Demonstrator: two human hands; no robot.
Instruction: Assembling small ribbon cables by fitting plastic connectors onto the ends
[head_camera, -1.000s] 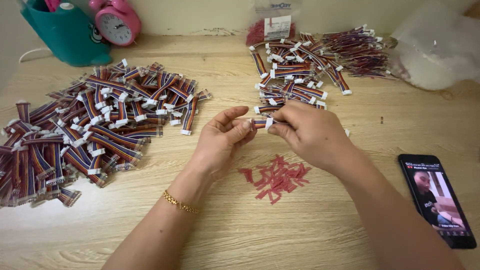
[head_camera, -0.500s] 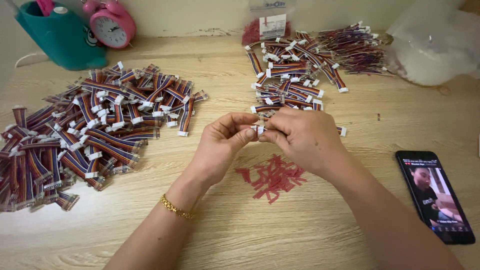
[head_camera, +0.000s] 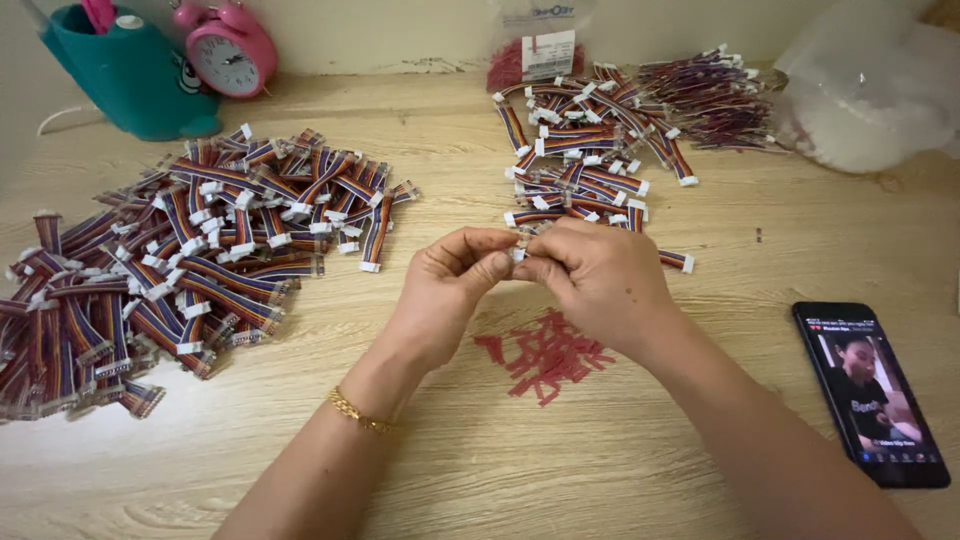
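Phone: a dark phone (head_camera: 868, 392) lies near your right forearm, screen lit.
Red bits: loose red pieces (head_camera: 548, 354) sit on the wooden table (head_camera: 480, 450) just below your hands.
Hands: your left hand (head_camera: 450, 285) and right hand (head_camera: 598, 280) meet fingertip to fingertip, pinching a small white connector (head_camera: 519, 252) between them.
Cables: striped cable heaps lie left (head_camera: 170, 260) and beyond (head_camera: 600, 150).
Back edge: pink clock (head_camera: 226, 45), teal holder (head_camera: 120, 75).

Behind your work: teal pen holder (head_camera: 125, 85), pink alarm clock (head_camera: 232, 47), clear plastic bag (head_camera: 870, 95). Black phone (head_camera: 868, 392) lies on wooden table (head_camera: 450, 470), screen lit.
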